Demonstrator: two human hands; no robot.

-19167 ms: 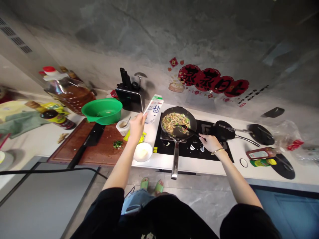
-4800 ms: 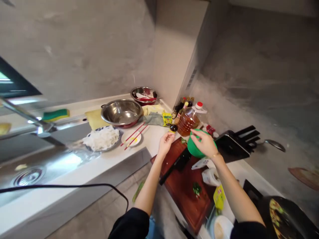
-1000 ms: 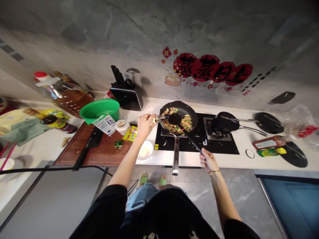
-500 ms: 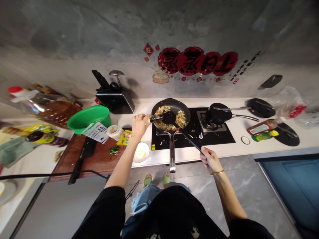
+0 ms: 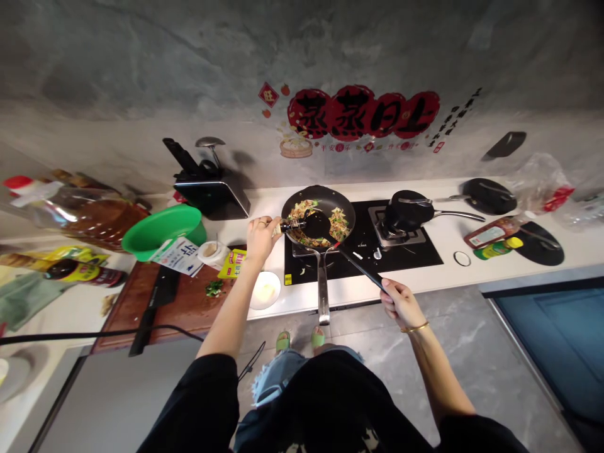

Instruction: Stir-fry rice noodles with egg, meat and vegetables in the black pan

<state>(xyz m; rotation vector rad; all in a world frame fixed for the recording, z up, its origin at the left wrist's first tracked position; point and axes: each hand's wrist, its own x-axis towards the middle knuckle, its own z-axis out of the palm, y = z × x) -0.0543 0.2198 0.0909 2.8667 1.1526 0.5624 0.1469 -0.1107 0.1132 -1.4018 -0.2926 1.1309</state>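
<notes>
Head view: left hand (image 5: 261,240) clasps a small dark glass bottle (image 5: 294,224), neck tilted over the round black frying pan (image 5: 331,197), any flow indistinct; right hand (image 5: 399,302) grips a long black spatula (image 5: 362,268) nearside of the pan, apparently avoiding heat.

small bottle (image 5: 295,224), dark neck, pale label, body partly hidden; tipped nearly level, neck pointing right, over left part of frying pan (image 5: 325,194). pan round, black, flared wall, sits level on left side of black cooktop; long silver handle, forked at rim, points to front. stir-fried food (image 5: 340,221) inside, pale brown shreds with green bits, spread along left side and heaped at right, dark gap between. spatula (image 5: 362,270) black, red patch near rim, slants across pan's right front, head inside pan.
</notes>
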